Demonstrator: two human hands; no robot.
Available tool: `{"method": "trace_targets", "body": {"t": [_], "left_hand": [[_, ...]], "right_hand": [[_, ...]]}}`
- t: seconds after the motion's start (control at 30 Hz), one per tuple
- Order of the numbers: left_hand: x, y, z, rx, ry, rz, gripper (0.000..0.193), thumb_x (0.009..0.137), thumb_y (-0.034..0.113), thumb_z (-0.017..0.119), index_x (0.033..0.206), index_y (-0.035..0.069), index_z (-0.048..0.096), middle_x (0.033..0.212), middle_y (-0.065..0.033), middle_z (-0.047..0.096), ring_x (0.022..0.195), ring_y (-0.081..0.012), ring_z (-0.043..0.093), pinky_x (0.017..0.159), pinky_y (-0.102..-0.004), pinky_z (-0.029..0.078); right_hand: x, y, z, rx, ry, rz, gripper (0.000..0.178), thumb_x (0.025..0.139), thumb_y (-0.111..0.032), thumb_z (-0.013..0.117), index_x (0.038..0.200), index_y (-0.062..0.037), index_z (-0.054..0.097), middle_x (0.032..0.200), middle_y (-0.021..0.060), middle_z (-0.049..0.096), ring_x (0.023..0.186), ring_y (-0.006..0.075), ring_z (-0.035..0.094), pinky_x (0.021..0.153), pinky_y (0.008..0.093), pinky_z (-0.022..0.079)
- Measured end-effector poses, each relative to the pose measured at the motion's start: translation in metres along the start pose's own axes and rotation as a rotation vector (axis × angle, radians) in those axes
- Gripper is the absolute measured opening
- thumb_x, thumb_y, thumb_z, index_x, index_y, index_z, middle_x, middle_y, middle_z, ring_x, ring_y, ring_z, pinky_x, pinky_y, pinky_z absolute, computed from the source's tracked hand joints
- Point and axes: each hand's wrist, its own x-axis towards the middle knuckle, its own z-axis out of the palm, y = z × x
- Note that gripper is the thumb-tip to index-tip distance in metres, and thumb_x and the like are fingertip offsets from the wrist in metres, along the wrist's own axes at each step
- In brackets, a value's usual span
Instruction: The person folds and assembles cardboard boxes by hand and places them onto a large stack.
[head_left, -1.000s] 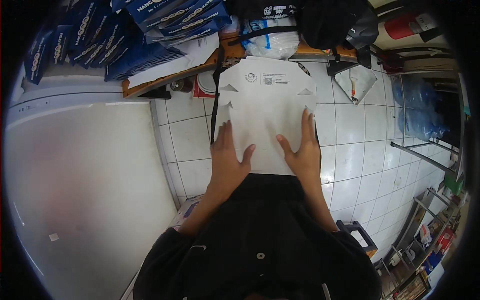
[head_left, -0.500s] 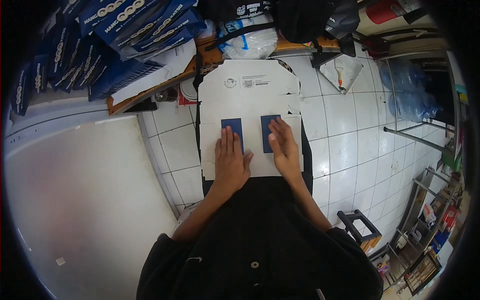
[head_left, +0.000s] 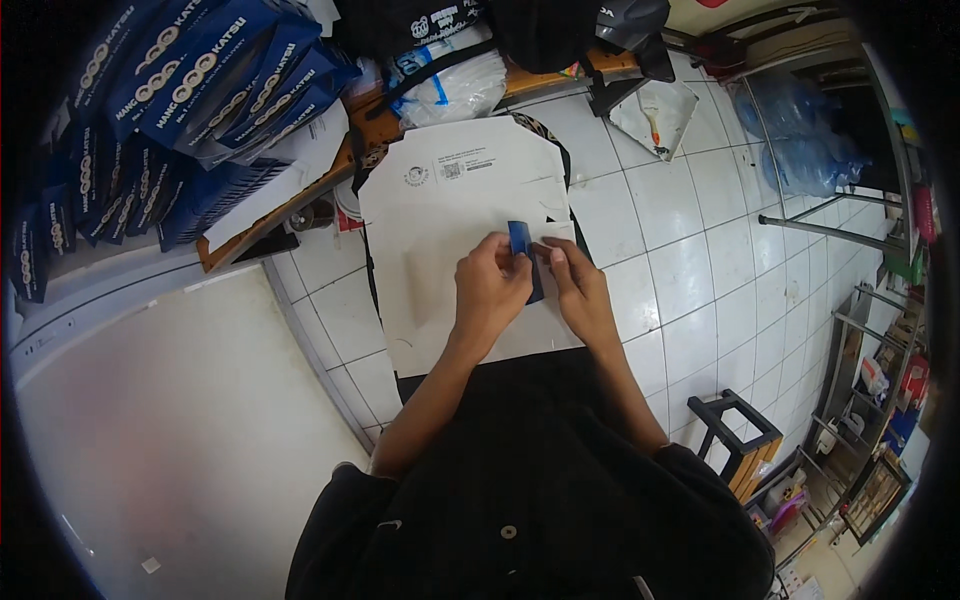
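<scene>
A large white cardboard sheet (head_left: 465, 205) with clipped far corners lies in front of me. My left hand (head_left: 490, 290) is closed at the left edge of a narrow blue card piece (head_left: 519, 236), pinching it between thumb and fingers. The piece is tilted up from the sheet; whether it is loose or a flap of it cannot be told. My right hand (head_left: 580, 295) is at the other side of the piece, fingers bent and apart, its fingertips close to it. A pale tan rectangle (head_left: 431, 285) shows on the sheet left of my left hand.
Stacks of folded blue cartons (head_left: 215, 85) fill the far left. A plastic-wrapped white bundle (head_left: 455, 88) lies beyond the sheet. To the right are a white tray with a brush (head_left: 652, 120), a stool (head_left: 735, 430), blue water bottles (head_left: 810, 140) and metal racks.
The left blue rectangle now appears as a pale tan patch. My left hand has moved right from it to the other blue piece, now tilted up. The view has shifted.
</scene>
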Motion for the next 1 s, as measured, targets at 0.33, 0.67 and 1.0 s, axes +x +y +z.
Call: {"method": "trace_targets", "body": {"t": [0.33, 0.67, 1.0], "left_hand": [[-0.005, 0.034, -0.067, -0.568, -0.134, -0.32, 0.016, 0.093, 0.012, 0.075, 0.102, 0.0, 0.073, 0.089, -0.0052, 0.075, 0.076, -0.0088, 0.069, 0.068, -0.0261, 0.054], [-0.023, 0.127, -0.113, -1.113, 0.064, 0.035, 0.025, 0.097, 0.006, 0.071, 0.12, 0.001, 0.066, 0.105, -0.0081, 0.076, 0.091, -0.0132, 0.073, 0.08, -0.0296, 0.061], [-0.031, 0.102, -0.115, -1.181, 0.05, -0.045, 0.017, 0.096, 0.014, 0.073, 0.108, 0.003, 0.068, 0.095, -0.0071, 0.076, 0.073, -0.0147, 0.071, 0.064, -0.0314, 0.057]], "right_hand": [[0.002, -0.003, -0.015, 0.394, -0.119, 0.194, 0.067, 0.112, -0.051, 0.031, 0.117, 0.003, 0.071, 0.116, 0.0155, 0.073, 0.115, 0.0262, 0.064, 0.104, 0.0396, 0.045], [-0.005, -0.131, -0.038, 0.02, -0.075, -1.086, 0.058, 0.103, -0.046, 0.052, 0.13, 0.0028, 0.067, 0.135, 0.0241, 0.064, 0.132, 0.0457, 0.055, 0.108, 0.0511, 0.048], [0.021, -0.163, -0.051, -0.255, -0.274, -1.194, 0.033, 0.07, -0.011, 0.084, 0.103, -0.0077, 0.08, 0.121, 0.0063, 0.072, 0.13, 0.0335, 0.059, 0.109, 0.0569, 0.051]]}}
